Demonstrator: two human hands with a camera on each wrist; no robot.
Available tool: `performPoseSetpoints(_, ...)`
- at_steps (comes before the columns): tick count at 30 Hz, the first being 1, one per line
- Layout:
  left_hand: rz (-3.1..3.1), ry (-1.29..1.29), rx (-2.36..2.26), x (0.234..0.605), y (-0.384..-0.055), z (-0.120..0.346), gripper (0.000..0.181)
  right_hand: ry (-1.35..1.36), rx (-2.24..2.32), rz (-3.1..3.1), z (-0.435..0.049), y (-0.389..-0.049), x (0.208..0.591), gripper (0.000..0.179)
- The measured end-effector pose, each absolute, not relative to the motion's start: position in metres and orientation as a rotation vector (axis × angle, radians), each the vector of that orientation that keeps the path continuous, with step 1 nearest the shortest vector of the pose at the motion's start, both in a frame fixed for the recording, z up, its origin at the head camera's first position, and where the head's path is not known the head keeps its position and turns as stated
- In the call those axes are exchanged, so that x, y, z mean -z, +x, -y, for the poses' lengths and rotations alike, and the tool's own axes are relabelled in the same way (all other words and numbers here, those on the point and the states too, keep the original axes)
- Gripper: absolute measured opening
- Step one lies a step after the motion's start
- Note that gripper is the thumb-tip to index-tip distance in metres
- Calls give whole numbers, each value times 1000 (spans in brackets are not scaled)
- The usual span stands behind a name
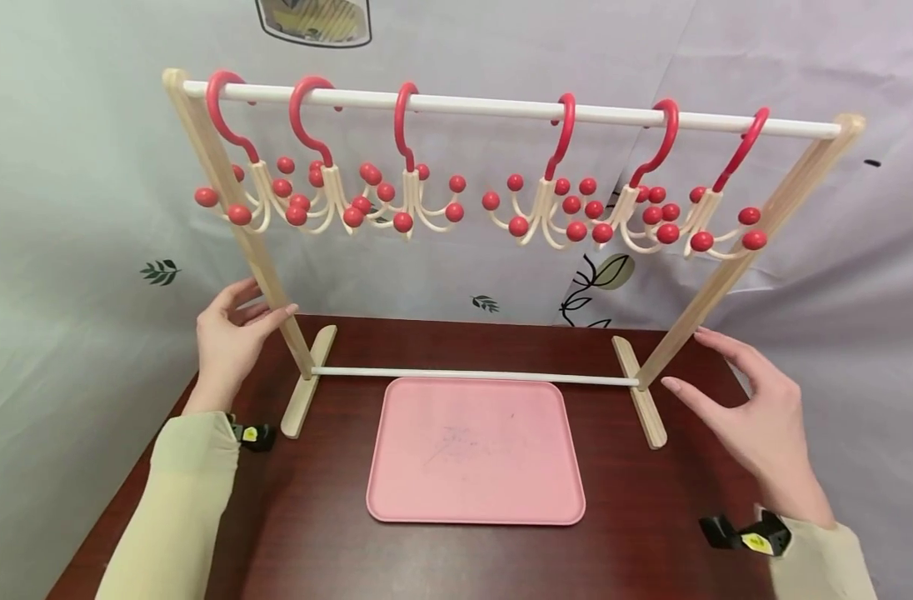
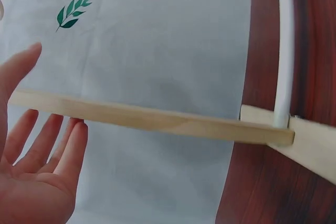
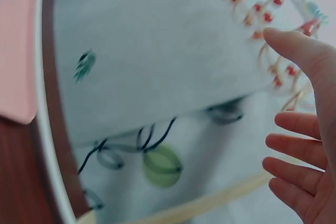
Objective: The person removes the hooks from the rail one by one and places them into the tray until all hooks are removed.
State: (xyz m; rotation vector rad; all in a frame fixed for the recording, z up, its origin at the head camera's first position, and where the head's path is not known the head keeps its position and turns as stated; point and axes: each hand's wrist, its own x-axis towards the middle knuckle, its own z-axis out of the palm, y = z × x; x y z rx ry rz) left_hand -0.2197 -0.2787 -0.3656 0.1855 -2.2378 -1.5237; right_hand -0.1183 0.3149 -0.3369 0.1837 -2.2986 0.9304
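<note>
A wooden rack with a white top rod [image 1: 486, 106] stands upright on the table. Several hangers [image 1: 410, 185] with red hooks and red-balled prongs hang from that rod. At the left post [image 1: 256, 254], my left hand [image 1: 227, 346] has its fingertips against the wood. In the left wrist view, the left hand's thumb is raised clear of the post [image 2: 136, 116]. My right hand [image 1: 764, 417] is beside the lower part of the right post [image 1: 782, 204], thumb and fingers spread, holding nothing. In the right wrist view its fingers [image 3: 296, 148] are extended and apart from the post.
A pink tray [image 1: 475, 454] lies on the dark red-brown table [image 1: 396, 562], close to the rack's white lower rod [image 1: 471, 374]. Wooden feet [image 1: 299, 408] support the rack at both ends. Behind it hangs pale cloth [image 1: 426, 283] with leaf prints.
</note>
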Motion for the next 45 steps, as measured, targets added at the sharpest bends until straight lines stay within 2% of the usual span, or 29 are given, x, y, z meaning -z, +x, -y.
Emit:
performPoseSetpoints(8,2195,234,1516,364,-226,278,58,281,-1071,2144,-279,-94,285,57)
performPoseSetpoints(14,2154,241,1493,363,-232,278,50,363,-1305,1887,-277,-101,263,43)
performPoseSetpoints(19,2141,251,1503,364,-233,280,48,461,-1475,1673,-270,-107,240,39)
performPoseSetpoints(34,2136,259,1441,362,-231,282,48,-33,-1320,1923,-270,-148,177,40)
performPoseSetpoints(45,2165,249,1405,359,-231,279,49,-26,-1353,1937,-268,-187,162,41)
